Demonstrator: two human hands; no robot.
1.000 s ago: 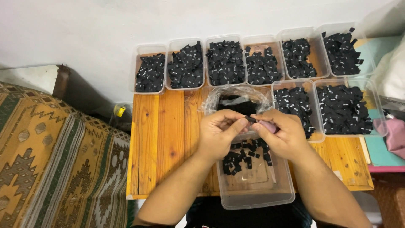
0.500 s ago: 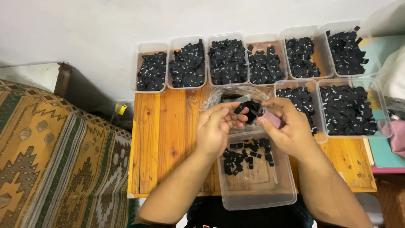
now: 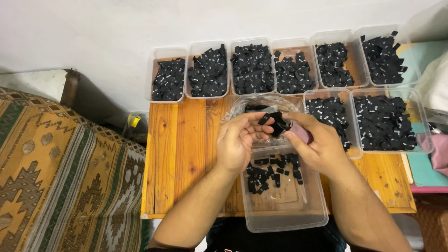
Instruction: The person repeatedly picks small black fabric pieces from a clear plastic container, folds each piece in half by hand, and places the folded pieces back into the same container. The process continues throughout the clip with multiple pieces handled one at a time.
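Observation:
My left hand (image 3: pixel 240 140) and my right hand (image 3: pixel 317 142) meet above a clear plastic tub (image 3: pixel 284 217) at the table's front edge. Between the fingertips of both hands is a small bunch of black fabric labels (image 3: pixel 276 122). My right hand also holds a small pink object (image 3: pixel 301 133) against its palm. Several loose black labels (image 3: pixel 270 171) lie in the back half of the tub. Just behind my hands sits a crumpled clear plastic bag (image 3: pixel 254 103) with dark labels inside.
A wooden table (image 3: pixel 182 158) carries a back row of several clear tubs (image 3: pixel 254 70) filled with black labels, and two more tubs (image 3: pixel 385 121) to the right. A patterned woven rug (image 3: pixel 60 177) lies left. A yellow-capped bottle (image 3: pixel 134 121) stands beside the table.
My hands have risen slightly and drawn closer, with the bunch of labels now pinched between both sets of fingertips. The camera view has shifted a little.

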